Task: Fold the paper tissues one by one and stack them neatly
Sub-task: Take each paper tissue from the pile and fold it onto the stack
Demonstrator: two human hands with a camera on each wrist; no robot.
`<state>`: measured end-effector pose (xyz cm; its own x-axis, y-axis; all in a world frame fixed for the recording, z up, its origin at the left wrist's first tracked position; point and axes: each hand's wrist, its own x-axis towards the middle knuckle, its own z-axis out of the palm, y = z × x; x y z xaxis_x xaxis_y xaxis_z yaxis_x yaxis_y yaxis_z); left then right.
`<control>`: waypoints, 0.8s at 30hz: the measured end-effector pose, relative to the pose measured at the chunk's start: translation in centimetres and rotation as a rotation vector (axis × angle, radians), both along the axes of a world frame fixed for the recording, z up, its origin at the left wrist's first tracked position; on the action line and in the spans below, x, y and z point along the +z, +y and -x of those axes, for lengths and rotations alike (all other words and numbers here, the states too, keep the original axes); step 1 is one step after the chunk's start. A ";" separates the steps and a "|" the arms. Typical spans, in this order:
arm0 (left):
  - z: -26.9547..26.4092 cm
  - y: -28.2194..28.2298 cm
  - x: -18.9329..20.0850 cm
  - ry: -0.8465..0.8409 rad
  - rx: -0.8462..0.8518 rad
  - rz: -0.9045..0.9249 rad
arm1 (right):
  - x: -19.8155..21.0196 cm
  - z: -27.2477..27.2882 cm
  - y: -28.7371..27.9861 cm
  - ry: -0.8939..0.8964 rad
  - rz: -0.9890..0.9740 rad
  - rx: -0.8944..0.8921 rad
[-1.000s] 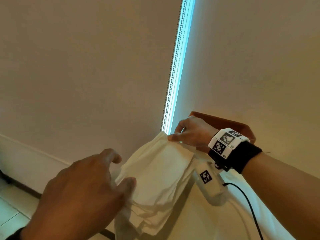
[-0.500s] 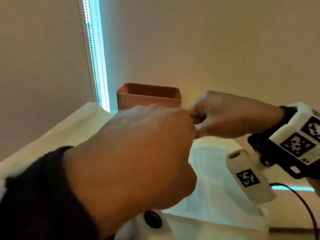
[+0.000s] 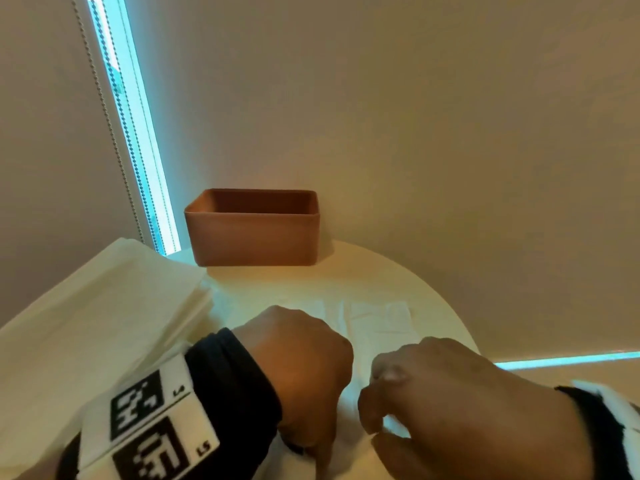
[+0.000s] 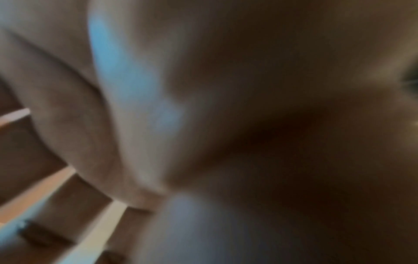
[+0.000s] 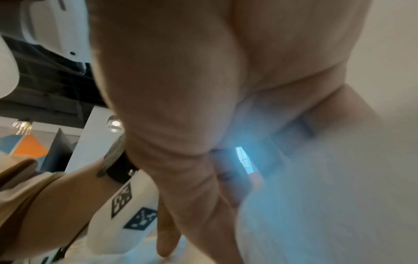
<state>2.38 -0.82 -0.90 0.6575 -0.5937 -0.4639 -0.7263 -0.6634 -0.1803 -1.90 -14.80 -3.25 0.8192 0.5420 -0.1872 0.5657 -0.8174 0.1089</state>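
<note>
A single white tissue (image 3: 377, 320) lies spread flat on the round white table (image 3: 429, 292). My left hand (image 3: 306, 431) has its fingers curled down onto the tissue's near edge, fingertips mostly hidden. To its right, my right hand (image 3: 382, 422) pinches a near corner of the same tissue between thumb and finger. A thick stack of tissues (image 3: 114, 306) sits at the left, behind my left wrist. The left wrist view is blurred. In the right wrist view my right hand (image 5: 181, 89) fills the frame over the pale tissue (image 5: 328, 196).
A terracotta open box (image 3: 252, 233) stands at the back of the table against the beige blind. A bright window gap (image 3: 131, 133) with a bead chain runs down on the left. The table's curved edge falls away at the right.
The tissue held up in the air a second ago now lies flat on the table. Both hands have come down to its near edge. The view has swung right.
</note>
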 end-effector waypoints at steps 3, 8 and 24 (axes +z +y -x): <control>-0.1 0.9 0.0 0.022 0.029 0.061 | 0.7 -0.1 -0.4 -0.005 -0.117 -0.023; -0.3 2.8 0.2 -0.022 0.109 0.363 | 4.7 -1.6 -2.0 0.101 -0.386 -0.154; -0.9 7.5 4.8 -0.385 0.539 1.776 | 12.6 -4.8 -2.0 0.098 -1.046 -0.134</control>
<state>3.27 6.72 3.87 0.8146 0.1227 0.5669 -0.4993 -0.3490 0.7930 2.92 -16.77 9.35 0.8909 0.3780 0.2518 0.4320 -0.5343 -0.7266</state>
